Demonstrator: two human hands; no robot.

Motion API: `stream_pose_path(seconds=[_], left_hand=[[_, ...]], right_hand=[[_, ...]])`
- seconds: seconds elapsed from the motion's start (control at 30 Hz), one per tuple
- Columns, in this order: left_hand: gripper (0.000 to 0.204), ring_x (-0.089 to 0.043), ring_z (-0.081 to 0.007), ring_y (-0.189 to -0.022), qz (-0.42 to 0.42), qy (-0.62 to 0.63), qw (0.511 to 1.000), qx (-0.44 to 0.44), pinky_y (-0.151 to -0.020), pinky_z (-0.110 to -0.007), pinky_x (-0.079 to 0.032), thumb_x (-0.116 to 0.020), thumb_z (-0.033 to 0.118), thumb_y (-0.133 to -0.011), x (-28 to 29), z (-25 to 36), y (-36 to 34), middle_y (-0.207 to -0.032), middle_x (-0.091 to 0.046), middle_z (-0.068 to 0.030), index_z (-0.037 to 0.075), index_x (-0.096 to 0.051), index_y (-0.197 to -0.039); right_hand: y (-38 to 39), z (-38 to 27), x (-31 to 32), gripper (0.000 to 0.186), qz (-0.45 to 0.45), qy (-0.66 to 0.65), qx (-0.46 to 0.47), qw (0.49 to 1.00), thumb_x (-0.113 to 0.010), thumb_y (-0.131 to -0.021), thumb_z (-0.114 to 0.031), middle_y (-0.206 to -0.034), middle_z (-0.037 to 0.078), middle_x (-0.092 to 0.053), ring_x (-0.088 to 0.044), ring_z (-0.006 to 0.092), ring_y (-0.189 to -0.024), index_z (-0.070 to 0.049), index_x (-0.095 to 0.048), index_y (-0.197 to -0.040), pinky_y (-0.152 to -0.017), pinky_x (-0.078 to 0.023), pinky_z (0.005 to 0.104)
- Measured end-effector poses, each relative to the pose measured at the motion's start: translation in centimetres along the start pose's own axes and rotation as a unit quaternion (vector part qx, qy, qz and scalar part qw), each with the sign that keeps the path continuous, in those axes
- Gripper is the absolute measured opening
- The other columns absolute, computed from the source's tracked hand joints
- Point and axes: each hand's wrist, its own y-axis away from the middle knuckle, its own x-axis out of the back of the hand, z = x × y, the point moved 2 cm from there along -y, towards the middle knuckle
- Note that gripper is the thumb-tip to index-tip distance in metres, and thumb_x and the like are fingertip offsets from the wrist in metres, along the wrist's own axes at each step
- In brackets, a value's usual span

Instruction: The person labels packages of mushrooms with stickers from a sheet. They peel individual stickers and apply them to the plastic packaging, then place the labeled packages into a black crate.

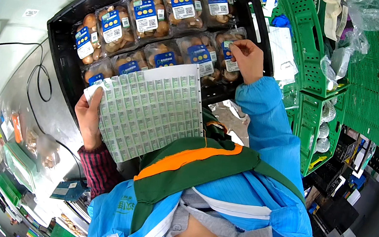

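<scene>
- Left hand (87, 120) is gripping a sticker sheet (152, 108) by its edge.
- Right hand (247, 58) is pinching a small label (228, 44) onto a mushroom pack (229, 51) in the black crate (64, 36).

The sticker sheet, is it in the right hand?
No, the left hand holds the sticker sheet, while the right hand presses a label on a mushroom pack.

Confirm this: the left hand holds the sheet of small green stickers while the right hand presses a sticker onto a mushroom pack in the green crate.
Wrong in one respect: the head view shows the mushroom pack in a black crate, not a green one. The rest stands: the left hand holds the sticker sheet and the right hand presses a sticker onto that pack.
</scene>
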Motion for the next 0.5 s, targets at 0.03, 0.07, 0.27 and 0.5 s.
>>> stream_pose_path(seconds=[0.03,0.07,0.27,0.5], left_hand=[[0.02,-0.062,-0.0068,-0.074,0.004,0.003,1.0,0.002,-0.066,-0.021,-0.047,-0.067,0.016,-0.089,0.0,-0.2,0.2,-0.088,-0.069,-0.0028,-0.001,-0.067,-0.1],[0.02,-0.062,-0.0067,-0.073,0.01,0.004,1.0,0.002,-0.066,-0.02,-0.047,-0.068,0.016,-0.089,0.0,-0.3,0.5,-0.088,-0.069,-0.0027,0.0,-0.067,-0.099],[0.018,-0.061,-0.0054,-0.072,0.017,0.023,1.0,0.001,-0.065,-0.019,-0.046,-0.068,0.016,-0.089,-0.8,-0.7,0.7,-0.086,-0.069,-0.0015,0.001,-0.068,-0.098],[0.019,-0.06,-0.0044,-0.073,-0.005,0.017,1.0,-0.022,-0.064,-0.019,-0.045,-0.066,0.017,-0.091,-0.9,-0.7,0.6,-0.087,-0.069,-0.0007,0.001,-0.068,-0.1]], right_hand=[[-0.8,1.2,0.5,0.012,0.017,0.019,-0.014,1.0,-0.068,-0.082,-0.007,-0.075,0.007,-0.067,-0.063,0.0109,-0.065,0.002,-0.066,-0.09,-0.057,-0.051,0.0247],[-1.4,2.0,0.7,0.012,0.031,0.035,-0.028,0.999,-0.068,-0.082,-0.007,-0.074,0.007,-0.067,-0.064,0.011,-0.064,0.002,-0.066,-0.09,-0.055,-0.051,0.0247],[-4.2,4.1,0.4,0.019,0.024,0.156,-0.014,0.987,-0.072,-0.076,-0.017,-0.071,0.01,-0.068,-0.068,0.0183,-0.067,0.0,-0.069,-0.085,-0.059,-0.054,0.0297],[-4.9,2.4,-0.9,0.019,0.013,0.497,0.043,0.867,-0.069,-0.078,-0.019,-0.084,0.012,-0.07,-0.068,0.0276,-0.078,-0.007,-0.069,-0.092,-0.073,-0.054,0.0381]])
